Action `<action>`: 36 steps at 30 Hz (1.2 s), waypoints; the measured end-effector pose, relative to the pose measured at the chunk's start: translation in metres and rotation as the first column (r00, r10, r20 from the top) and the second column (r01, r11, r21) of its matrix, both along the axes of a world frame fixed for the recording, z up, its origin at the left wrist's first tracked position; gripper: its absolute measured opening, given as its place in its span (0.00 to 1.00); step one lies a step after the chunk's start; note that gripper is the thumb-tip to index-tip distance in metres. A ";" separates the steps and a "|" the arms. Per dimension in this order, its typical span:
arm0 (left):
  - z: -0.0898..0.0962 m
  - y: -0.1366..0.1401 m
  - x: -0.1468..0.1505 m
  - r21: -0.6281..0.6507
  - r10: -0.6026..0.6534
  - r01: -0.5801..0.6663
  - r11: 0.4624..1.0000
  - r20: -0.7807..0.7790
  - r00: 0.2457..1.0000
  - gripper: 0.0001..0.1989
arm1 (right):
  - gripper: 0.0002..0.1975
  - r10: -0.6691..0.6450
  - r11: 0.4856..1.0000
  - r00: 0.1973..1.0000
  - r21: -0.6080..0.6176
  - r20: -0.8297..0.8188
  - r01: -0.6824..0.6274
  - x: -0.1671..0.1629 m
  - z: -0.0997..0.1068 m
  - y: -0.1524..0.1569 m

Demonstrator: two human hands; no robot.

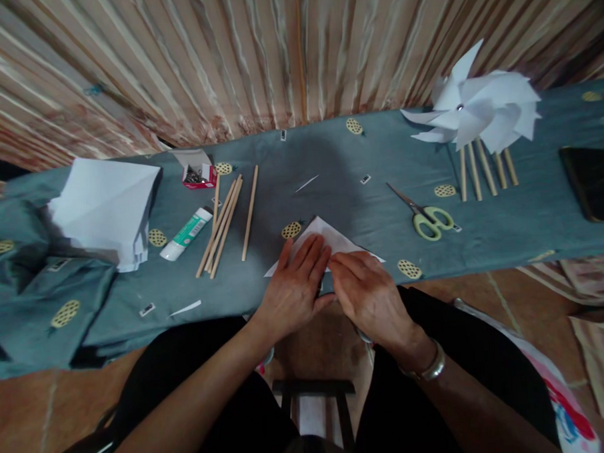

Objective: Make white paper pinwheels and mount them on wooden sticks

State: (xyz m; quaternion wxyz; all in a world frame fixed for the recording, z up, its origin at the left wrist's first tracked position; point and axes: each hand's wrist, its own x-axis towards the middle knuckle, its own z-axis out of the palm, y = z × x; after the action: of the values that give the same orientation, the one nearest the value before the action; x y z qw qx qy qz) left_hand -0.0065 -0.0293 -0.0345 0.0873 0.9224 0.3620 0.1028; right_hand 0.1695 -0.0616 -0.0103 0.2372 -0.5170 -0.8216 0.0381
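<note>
A sheet of white paper [327, 229], folded to a triangle with its point away from me, lies at the front edge of the cloth-covered table. My left hand [299, 277] rests on its left half, fingers stretched out flat. On the right half, my right hand [367, 290] has its fingers bent and pressed together near the middle of the paper's near edge. Whether it pinches the paper is hard to see, as the hand covers that part. Green-handled scissors [424, 216] lie to the right of the paper, blades pointing away to the left.
To the left lie wooden sticks [226, 223], a glue tube [187, 235], a small red box of metal pieces [199, 174] and a stack of white paper [108, 201]. Paper pinwheels [492, 108] on sticks and a phone [593, 184] lie to the right. Paper slivers [186, 308] are scattered about.
</note>
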 end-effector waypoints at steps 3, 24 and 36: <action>-0.002 0.000 -0.001 0.025 -0.020 0.020 0.999 0.022 1.000 0.39 | 0.15 0.025 1.000 0.999 0.012 0.048 -0.026 -0.006 -0.005 -0.010; 0.001 -0.021 -0.065 0.012 0.059 -0.058 0.998 -0.108 0.992 0.38 | 0.23 -0.025 0.998 0.969 0.065 0.244 0.010 0.032 -0.031 -0.041; 0.002 -0.048 -0.095 -0.022 0.154 -0.155 0.988 -0.059 0.986 0.37 | 0.19 -0.170 0.980 0.968 0.134 0.183 0.146 0.053 -0.031 -0.043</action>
State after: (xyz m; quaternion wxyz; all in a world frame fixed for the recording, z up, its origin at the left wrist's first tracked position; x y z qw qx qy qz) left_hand -0.1010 -0.0776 -0.0322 0.0806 0.8929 0.4361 0.0780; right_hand 0.2230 -0.1048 -0.0412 0.1893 -0.5669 -0.7977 -0.0807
